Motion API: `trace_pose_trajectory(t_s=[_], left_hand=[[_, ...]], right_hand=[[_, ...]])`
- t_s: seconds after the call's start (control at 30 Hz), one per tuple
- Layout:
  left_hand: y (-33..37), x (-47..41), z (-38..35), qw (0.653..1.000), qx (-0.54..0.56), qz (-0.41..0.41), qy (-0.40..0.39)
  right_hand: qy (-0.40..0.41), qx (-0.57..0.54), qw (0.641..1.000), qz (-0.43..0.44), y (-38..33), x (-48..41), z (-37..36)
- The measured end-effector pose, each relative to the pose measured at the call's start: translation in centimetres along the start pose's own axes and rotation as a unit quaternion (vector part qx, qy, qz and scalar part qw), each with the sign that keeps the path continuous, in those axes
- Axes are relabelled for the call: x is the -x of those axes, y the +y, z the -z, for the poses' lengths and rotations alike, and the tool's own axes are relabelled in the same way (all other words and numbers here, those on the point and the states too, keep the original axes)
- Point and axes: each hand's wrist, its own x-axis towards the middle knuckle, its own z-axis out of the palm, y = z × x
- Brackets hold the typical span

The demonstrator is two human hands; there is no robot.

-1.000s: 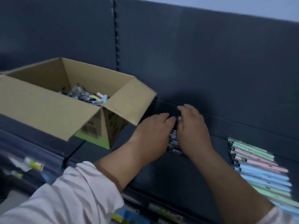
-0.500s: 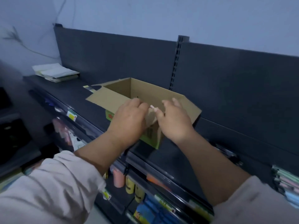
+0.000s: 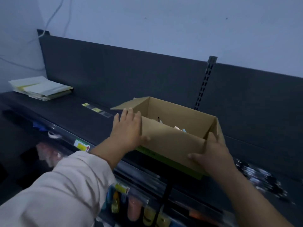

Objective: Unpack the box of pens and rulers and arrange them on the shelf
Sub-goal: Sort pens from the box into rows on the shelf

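**Both hands on the box at the shelf**

Head view: A box [image 3: 172,143] of brown card stands open on the dark shelf [image 3: 68,115], near its front edge, with its flaps turned out. Whether it rests fully on the shelf or is raised a little cannot be told.

The left hand [image 3: 127,131] lies against the box's left end. Its fingers are straight and spread up the wall, and its thumb is on the front face. The right hand [image 3: 214,154] grips the box's right front corner, thumb across the front face and fingers curled over the rim there.

Inside the box the tips of a few pens [image 3: 178,128] show above the front wall; the rest of the contents is hidden. More pens [image 3: 262,179], blurred, lie on the shelf just right of the box.

Far left on the shelf is a stack of papers [image 3: 41,88]. A clear label strip [image 3: 96,109] lies flat between the papers and the box. A pale sleeve [image 3: 57,194] covers the left arm. Below the shelf edge hang blurred packets [image 3: 134,208].
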Motion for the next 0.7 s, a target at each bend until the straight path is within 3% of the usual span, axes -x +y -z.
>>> trace_pose_trajectory(t_s=[0.13, 0.37, 0.47, 0.7], left_hand=[[-1.7, -1.8, -1.1, 0.999, 0.019, -0.033, -0.032], [-3.3, -4.5, -1.9, 0.998, 0.007, -0.051, 0.032], [-4.6, -6.2, -1.9, 0.999, 0.005, -0.042, -0.005], [-6.2, -8.9, -3.1, 0.987, 0.14, -0.048, -0.067]], right_hand=[[0.014, 0.033, 0.998, -0.042, -1.1, -0.4, -0.1], [0.035, -0.035, 0.995, -0.087, -1.4, -1.1, -0.9], [0.047, -0.051, 0.993, -0.091, -1.5, -1.3, -1.3], [0.092, -0.036, 0.991, -0.095, -2.0, -2.1, -2.7]])
